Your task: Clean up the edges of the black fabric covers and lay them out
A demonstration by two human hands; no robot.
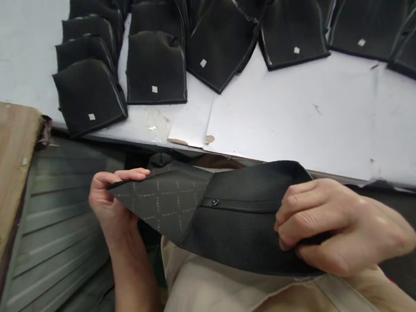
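Observation:
A black leather bag panel (234, 237) with a zipped pocket and a dark patterned lining (168, 199) is stretched between my two hands, above my lap. My left hand (114, 197) pinches the pointed corner of the lining, thumb underneath and fingers on top. Toward the other end, my right hand (339, 224) grips the leather with curled fingers. The zip pull (215, 202) lies at the pocket's left end, near the seam where leather meets lining. Part of the leather is hidden behind my right hand.
Several black leather pieces (90, 96) with small white stickers lie in overlapping rows across the white table (281, 114). At the left stand a wooden board (0, 141) and a grey slatted panel (52, 215). The table's front edge runs just beyond my hands.

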